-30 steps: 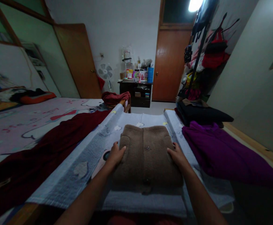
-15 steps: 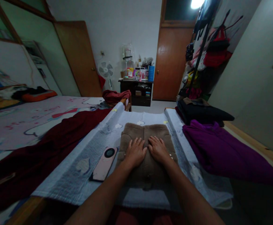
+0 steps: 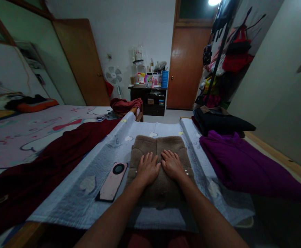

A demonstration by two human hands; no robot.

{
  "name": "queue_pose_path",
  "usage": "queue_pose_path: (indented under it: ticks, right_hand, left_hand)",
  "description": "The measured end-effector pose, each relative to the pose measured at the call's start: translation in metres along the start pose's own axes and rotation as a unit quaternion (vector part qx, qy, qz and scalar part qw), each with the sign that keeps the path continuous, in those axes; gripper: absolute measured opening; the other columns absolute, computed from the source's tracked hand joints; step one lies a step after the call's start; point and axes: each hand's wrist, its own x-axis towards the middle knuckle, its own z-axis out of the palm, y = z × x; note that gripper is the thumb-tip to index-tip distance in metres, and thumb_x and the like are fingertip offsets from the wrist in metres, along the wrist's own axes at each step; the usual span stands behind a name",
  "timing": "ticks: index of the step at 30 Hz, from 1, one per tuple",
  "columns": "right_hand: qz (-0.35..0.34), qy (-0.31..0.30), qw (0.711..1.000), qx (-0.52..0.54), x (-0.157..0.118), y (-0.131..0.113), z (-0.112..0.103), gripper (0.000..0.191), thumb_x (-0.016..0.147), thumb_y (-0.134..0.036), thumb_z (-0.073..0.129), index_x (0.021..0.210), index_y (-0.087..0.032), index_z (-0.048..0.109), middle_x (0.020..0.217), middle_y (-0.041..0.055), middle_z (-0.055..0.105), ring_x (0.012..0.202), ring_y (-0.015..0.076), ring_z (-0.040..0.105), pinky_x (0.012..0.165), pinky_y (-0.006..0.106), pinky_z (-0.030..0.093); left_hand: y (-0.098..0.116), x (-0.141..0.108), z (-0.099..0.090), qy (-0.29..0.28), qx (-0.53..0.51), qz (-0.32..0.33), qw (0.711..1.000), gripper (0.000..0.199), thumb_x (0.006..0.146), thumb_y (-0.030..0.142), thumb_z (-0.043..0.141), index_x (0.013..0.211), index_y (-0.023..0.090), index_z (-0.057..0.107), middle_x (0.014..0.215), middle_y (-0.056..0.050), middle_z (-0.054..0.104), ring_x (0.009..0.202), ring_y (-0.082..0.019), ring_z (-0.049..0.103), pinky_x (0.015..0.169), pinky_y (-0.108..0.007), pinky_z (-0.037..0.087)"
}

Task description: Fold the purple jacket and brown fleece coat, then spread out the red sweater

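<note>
A folded brown fleecy garment (image 3: 156, 148) lies flat in front of me on a pale blue patterned cloth (image 3: 88, 206). My left hand (image 3: 148, 168) rests palm down on its left half, fingers stretched out. On the right half lies my right hand (image 3: 173, 164), also flat with its fingers extended. The two hands are close together on either side of the centre seam, and neither grasps anything. Small white dots show on the garment beside each wrist. A pink phone (image 3: 112, 182) with a round black camera ring lies face down to the left of the garment.
On the right lie a purple garment (image 3: 245, 165) and a stack of dark folded clothes (image 3: 219, 120). A dark red garment (image 3: 54, 155) spreads over the bed (image 3: 42, 120) at left. A fan (image 3: 114, 76) and a dark cabinet (image 3: 146, 101) stand at the far wall.
The view has shifted slightly. Both hands stay flat on the brown garment, with little visible movement across it.
</note>
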Motion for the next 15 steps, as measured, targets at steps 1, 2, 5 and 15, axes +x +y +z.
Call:
queue_pose_path:
  ticks: [1, 2, 5, 15]
  right_hand:
    - [0.001, 0.000, 1.000, 0.001, -0.0001, -0.0001, -0.0001, 0.048, 0.095, -0.031, 0.036, 0.141, -0.022, 0.049, 0.154, 0.0060, 0.037, 0.143, 0.0238, 0.029, 0.117, 0.045, 0.015]
    - [0.003, -0.001, 1.000, 0.001, -0.0002, -0.0003, -0.0002, 0.048, 0.095, -0.031, 0.037, 0.141, -0.022, 0.049, 0.154, 0.0060, 0.038, 0.143, 0.0239, 0.029, 0.117, 0.045, 0.015]
    - [0.003, 0.000, 1.000, 0.000, 0.0000, -0.0003, 0.0002, 0.049, 0.095, -0.031, 0.036, 0.141, -0.021, 0.049, 0.154, 0.0063, 0.038, 0.143, 0.0244, 0.029, 0.117, 0.045, 0.015]
    - [0.002, 0.011, 1.000, 0.011, 0.0006, 0.0022, 0.0045, 0.049, 0.094, -0.029, 0.038, 0.140, -0.017, 0.050, 0.152, 0.0084, 0.040, 0.142, 0.0266, 0.030, 0.116, 0.048, 0.016]
  left_hand:
    - [0.0000, 0.0000, 0.0000, -0.001, 0.000, 0.001, 1.000, 0.053, 0.098, 0.046, 0.031, 0.141, 0.021, 0.047, 0.152, -0.013, 0.040, 0.143, -0.029, 0.031, 0.116, -0.051, 0.018]
    - [0.0001, 0.0000, -0.0001, -0.001, 0.000, 0.003, 1.000, 0.053, 0.098, 0.046, 0.031, 0.141, 0.020, 0.047, 0.152, -0.014, 0.040, 0.142, -0.029, 0.031, 0.116, -0.051, 0.018]
    - [0.0006, -0.0002, -0.0005, -0.001, 0.006, 0.004, 1.000, 0.054, 0.098, 0.046, 0.028, 0.142, 0.019, 0.047, 0.152, -0.015, 0.040, 0.142, -0.029, 0.032, 0.116, -0.050, 0.018]
    - [0.0025, 0.0009, -0.0057, -0.019, 0.003, 0.002, 1.000, 0.053, 0.098, 0.044, 0.030, 0.141, 0.018, 0.047, 0.151, -0.016, 0.040, 0.142, -0.030, 0.032, 0.116, -0.051, 0.019]
